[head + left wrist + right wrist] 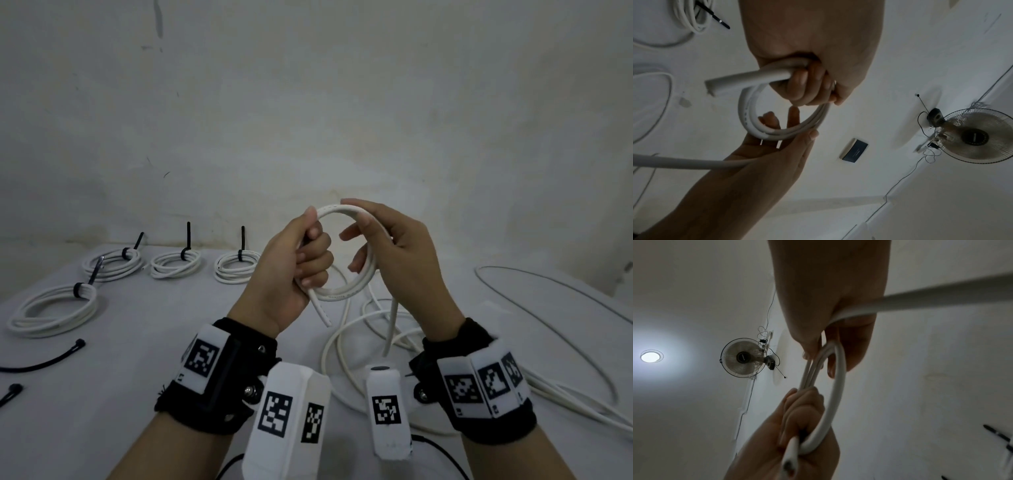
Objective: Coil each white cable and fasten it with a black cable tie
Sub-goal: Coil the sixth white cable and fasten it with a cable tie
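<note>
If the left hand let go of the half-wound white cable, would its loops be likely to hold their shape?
Probably not. The cable looks springy: the left hand grips its loops in a fist, and its free end juts out straight. The coils on the table each wear a tie.

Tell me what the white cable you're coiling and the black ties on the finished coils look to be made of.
White cable: seems a smooth, matte plastic or rubber jacket; it bends into a round loop without kinking, and the cut end shows a dark core. Black ties: look like stiff plastic straps, since the free tails stand upright above the finished coils; exact finish is too small to tell.
</note>
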`<state>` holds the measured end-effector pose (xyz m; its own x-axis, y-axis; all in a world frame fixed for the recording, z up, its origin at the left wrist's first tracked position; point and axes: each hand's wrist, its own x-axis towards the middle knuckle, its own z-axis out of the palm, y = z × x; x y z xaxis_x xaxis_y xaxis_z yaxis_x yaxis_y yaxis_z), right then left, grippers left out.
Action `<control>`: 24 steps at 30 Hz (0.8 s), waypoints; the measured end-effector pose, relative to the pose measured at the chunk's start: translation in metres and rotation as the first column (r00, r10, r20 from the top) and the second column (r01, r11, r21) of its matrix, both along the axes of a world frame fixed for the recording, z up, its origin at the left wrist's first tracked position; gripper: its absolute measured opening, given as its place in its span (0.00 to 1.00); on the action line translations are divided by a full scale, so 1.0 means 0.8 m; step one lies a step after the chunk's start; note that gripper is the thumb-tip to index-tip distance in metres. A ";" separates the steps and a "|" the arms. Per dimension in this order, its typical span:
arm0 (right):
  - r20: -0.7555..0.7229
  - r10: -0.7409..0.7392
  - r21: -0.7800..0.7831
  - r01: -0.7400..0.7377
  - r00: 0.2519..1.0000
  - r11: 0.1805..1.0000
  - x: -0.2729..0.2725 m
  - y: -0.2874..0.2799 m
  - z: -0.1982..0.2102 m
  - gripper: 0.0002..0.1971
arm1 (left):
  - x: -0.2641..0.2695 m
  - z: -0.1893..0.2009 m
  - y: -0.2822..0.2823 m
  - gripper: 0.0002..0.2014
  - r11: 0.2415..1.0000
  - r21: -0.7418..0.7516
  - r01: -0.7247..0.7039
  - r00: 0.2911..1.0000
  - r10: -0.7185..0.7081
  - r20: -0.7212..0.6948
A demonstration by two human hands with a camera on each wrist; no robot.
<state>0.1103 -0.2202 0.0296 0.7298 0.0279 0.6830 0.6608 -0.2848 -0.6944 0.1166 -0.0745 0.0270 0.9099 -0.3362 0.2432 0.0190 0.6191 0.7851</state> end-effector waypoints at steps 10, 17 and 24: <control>-0.238 0.156 -0.040 -0.170 0.959 0.985 0.009 -0.037 -0.003 0.09 | 0.021 0.010 0.043 0.23 0.938 -0.333 -0.099 0.995 0.087 -0.050; -0.300 0.034 -0.166 -0.087 0.953 0.982 0.014 -0.064 -0.009 0.08 | 0.029 0.015 0.081 0.20 0.830 -0.511 -0.225 0.972 0.228 -0.057; -0.099 -0.187 -0.566 0.099 0.977 0.818 0.010 -0.042 -0.005 0.10 | 0.035 0.013 0.087 0.19 0.817 -0.442 -0.369 0.921 0.385 -0.058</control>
<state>0.1185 -0.2535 0.0257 0.8439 0.2580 0.4704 0.4878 -0.7340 -0.4725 0.1448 -0.0052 0.0372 0.9325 0.1795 0.3133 -0.3074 0.8499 0.4279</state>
